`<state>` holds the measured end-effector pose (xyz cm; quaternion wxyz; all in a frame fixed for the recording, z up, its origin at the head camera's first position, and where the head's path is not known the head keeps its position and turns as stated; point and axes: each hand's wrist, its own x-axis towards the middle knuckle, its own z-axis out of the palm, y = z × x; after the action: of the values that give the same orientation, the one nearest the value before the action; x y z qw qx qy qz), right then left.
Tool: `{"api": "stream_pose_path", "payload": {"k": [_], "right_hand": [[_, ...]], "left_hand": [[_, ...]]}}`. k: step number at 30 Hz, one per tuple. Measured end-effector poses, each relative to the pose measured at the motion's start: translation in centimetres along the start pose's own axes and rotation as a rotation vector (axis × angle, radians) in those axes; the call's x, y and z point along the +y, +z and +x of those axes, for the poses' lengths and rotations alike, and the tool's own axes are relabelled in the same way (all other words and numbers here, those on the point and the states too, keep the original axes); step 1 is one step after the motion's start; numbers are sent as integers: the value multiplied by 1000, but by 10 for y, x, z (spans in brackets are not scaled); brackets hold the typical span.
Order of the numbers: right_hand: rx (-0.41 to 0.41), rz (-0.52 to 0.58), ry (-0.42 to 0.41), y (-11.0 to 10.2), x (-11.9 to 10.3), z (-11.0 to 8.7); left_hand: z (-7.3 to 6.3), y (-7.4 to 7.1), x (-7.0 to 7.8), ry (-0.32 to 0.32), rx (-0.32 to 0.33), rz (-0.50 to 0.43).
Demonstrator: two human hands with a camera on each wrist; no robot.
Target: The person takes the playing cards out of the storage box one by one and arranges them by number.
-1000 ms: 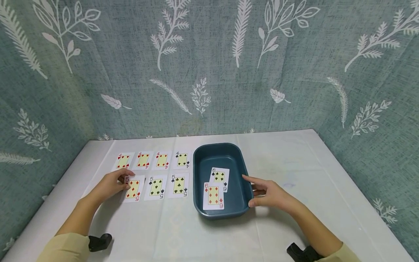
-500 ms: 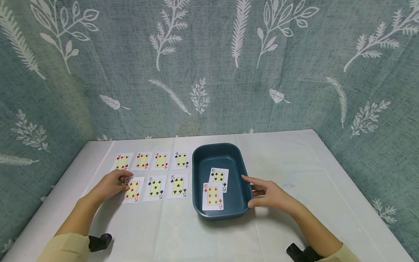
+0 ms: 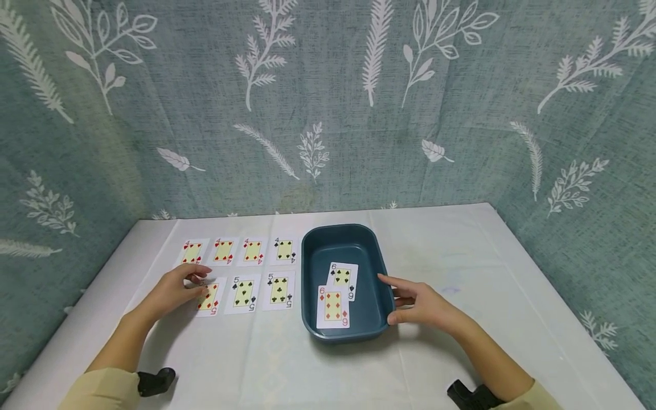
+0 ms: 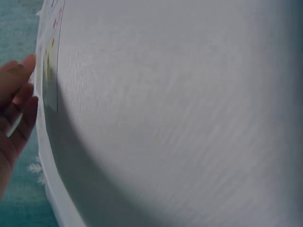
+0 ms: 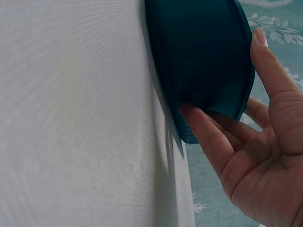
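Observation:
My left hand (image 3: 176,290) hovers over the left end of the front card row in the head view, thumb and fingers loosely bent and apart. Its thumb overlaps the five of diamonds (image 3: 210,304), hiding that card's upper left part. To the right lie the five of spades (image 3: 243,294) and the five of clubs (image 3: 279,290). My right hand (image 3: 422,304) holds the right side of a dark teal tray (image 3: 371,336), fingers spread along its rim and outer wall. Inside, the six of diamonds (image 3: 333,307) partly covers the six of spades (image 3: 343,275).
Behind the fives runs a row of fours: two red fours at left, the four of diamonds (image 3: 253,251) and the four of clubs (image 3: 284,251). White cloth covers the table (image 3: 461,256). A patterned green-grey fabric wall (image 3: 338,188) stands along its back and sides.
My left thumb and fingers have shifted slightly right, further over the five of diamonds, covering its corner number. The right hand and tray stay where they were.

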<state>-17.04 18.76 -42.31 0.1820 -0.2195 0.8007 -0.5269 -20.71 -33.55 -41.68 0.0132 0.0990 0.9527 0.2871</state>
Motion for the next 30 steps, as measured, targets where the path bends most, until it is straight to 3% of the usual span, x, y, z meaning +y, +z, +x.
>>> {"api": "stream_pose_path", "payload": {"k": [8,12,16,26,30], "right_hand": [[-3,3,-24,0,-1,0],[-2,15,-20,3,-1,0],[2,13,-16,3,0,1],[7,8,3,2,-3,0],[5,-2,-8,2,-3,0]], "left_hand": [[1,4,11,97,47,-46],[2,10,18,220,104,-77],[6,15,30,304,123,-106],[13,17,67,353,74,-254],[16,18,77,341,37,-290]]}}
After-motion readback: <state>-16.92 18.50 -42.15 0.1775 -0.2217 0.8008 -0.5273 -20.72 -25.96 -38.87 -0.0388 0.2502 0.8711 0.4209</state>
